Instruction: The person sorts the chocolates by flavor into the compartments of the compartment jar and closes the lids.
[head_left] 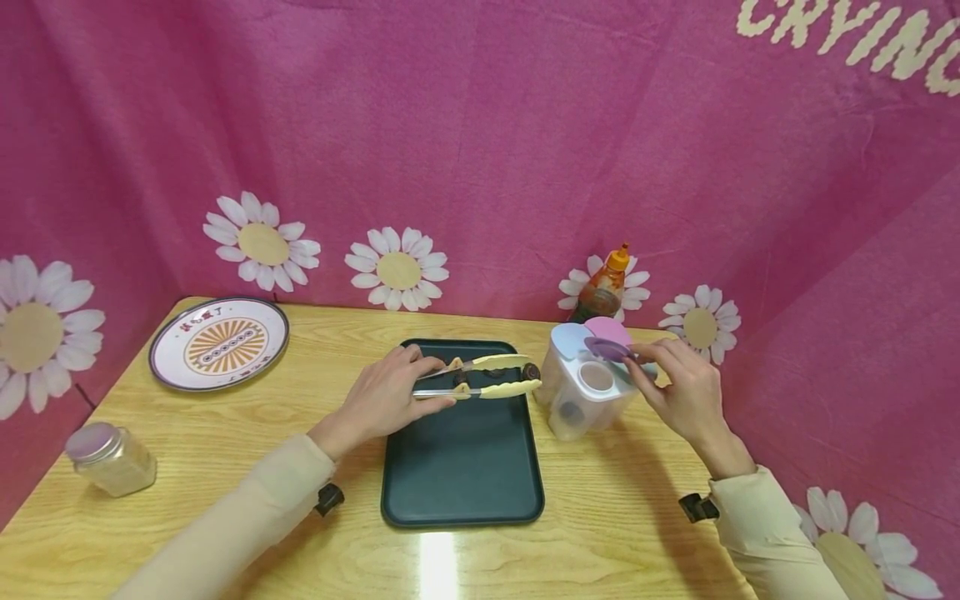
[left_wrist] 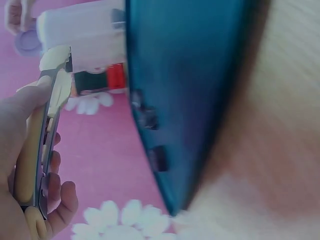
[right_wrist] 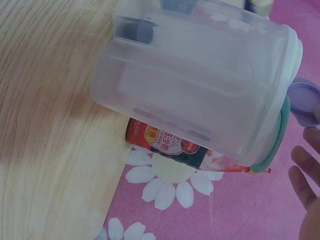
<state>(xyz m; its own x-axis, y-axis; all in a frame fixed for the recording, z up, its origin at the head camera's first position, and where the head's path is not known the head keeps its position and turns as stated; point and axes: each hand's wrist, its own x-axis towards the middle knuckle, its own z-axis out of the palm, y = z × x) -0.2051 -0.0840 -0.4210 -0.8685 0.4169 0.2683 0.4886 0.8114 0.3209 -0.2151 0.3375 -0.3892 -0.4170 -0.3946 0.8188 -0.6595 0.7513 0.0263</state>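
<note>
My left hand (head_left: pixel 390 387) grips tongs (head_left: pixel 498 389) with cream scalloped tips, held over the far part of a dark tray (head_left: pixel 461 475). A small dark round piece (head_left: pixel 530 372) shows between the tips. In the left wrist view, several dark pieces (left_wrist: pixel 159 158) lie along the tray's far end. To the right, my right hand (head_left: pixel 684 392) pinches a raised purple lid (head_left: pixel 602 348) on a clear lidded container (head_left: pixel 572 393). Below that lid, a round opening (head_left: pixel 597 376) is uncovered. A dark piece (right_wrist: pixel 135 31) shows through the container's wall in the right wrist view.
Behind the container stands a sauce bottle (head_left: pixel 600 287) with an orange cap. A patterned plate (head_left: pixel 219 343) lies at the table's back left. Nearer on the left is a jar (head_left: pixel 112 458) with a purple lid. Pink cloth (head_left: pixel 480 167) hangs behind the table.
</note>
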